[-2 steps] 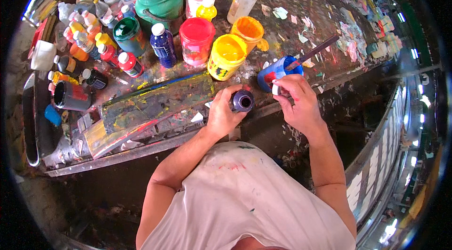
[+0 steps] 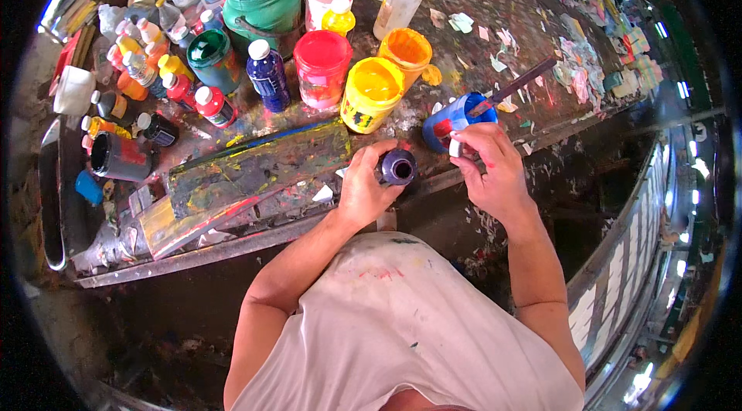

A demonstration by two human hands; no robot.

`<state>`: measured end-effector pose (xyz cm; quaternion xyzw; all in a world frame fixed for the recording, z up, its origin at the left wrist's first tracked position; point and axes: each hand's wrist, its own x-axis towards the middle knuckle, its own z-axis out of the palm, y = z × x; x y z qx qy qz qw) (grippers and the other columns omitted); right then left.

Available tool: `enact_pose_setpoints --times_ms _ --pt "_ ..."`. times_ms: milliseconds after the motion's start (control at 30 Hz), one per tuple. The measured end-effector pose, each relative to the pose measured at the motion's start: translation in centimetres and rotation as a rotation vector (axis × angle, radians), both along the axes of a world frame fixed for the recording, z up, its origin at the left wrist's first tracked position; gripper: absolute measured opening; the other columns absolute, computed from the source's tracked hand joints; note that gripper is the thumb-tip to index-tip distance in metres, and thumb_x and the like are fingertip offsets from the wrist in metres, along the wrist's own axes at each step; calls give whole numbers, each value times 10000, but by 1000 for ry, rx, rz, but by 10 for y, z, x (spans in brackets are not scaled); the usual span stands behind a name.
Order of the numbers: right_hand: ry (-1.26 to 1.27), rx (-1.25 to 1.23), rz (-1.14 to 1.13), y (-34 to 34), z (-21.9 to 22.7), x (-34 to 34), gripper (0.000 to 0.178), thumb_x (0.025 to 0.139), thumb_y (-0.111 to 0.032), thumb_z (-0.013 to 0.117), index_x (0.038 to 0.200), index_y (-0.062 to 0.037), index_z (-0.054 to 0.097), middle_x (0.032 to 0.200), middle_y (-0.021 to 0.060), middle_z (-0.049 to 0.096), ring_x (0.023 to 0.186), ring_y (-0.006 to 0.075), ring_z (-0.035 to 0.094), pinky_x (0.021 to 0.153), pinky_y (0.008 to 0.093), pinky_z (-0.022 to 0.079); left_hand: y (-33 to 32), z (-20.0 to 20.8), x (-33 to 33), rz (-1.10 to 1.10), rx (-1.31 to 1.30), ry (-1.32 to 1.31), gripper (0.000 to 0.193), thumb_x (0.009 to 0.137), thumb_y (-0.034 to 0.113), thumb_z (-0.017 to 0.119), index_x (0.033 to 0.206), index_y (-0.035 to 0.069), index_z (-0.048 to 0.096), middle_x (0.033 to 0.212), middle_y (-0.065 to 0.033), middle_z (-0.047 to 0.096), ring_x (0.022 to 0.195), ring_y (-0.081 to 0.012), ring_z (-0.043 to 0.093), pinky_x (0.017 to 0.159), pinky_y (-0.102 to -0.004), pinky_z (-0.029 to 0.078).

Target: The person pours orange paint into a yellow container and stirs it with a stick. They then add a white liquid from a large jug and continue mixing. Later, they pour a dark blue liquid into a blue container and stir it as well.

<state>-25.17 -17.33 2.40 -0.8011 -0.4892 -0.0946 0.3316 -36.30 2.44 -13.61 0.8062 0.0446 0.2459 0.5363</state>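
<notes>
My left hand (image 2: pixel 367 188) is wrapped round a dark purple bottle (image 2: pixel 399 168) with its mouth uncovered and facing up. Between the thumb and fingers of my right hand (image 2: pixel 495 167) is a small white cap (image 2: pixel 456 150), apart from the bottle and to its right. Just beyond the right hand stands a blue paint container (image 2: pixel 448 122), with a long flat stick (image 2: pixel 516 86) leaning out of it. Past the bottle are a tub of yellow paint (image 2: pixel 374 92) and an orange-yellow tub (image 2: pixel 406 51).
A paint-smeared board (image 2: pixel 259 170) lies along the table's near edge at left. Behind it crowd a red tub (image 2: pixel 321 69), a capped blue bottle (image 2: pixel 267 77), a green pot (image 2: pixel 264 5) and several paint bottles. Paper scraps (image 2: pixel 578 71) litter the right side of the table.
</notes>
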Motion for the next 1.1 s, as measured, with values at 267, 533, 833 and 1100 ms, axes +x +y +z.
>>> enact_pose_setpoints --times_ms 267,533,833,1100 --pt "-76 247 50 -59 -7 39 418 877 29 879 1264 -41 740 1190 167 760 981 318 747 867 420 631 -25 36 8 50 163 -63 785 718 -58 928 1446 59 656 1422 -187 685 1344 -408 671 1164 -489 545" --pt "21 418 -23 -122 -29 85 403 924 77 835 1301 2 714 1214 152 729 945 218 716 853 326 605 -57 41 35 2 -609 38 927 837 16 952 1612 -51 447 1467 -178 644 1392 -219 636 1219 -386 502" --pt "50 474 3 -158 -41 125 421 924 74 840 1322 7 719 1222 161 735 958 219 722 854 331 611 -76 72 48 362 320 -17 723 758 26 1008 1404 23 685 1362 -153 745 1233 -313 716 1090 -435 574" --pt "53 504 -3 -182 -47 142 416 934 39 843 1330 -3 725 1214 165 746 963 232 724 861 338 606 -76 97 64 398 597 -140 812 632 -44 938 1395 78 687 1404 -139 744 1313 -405 649 1166 -526 508"
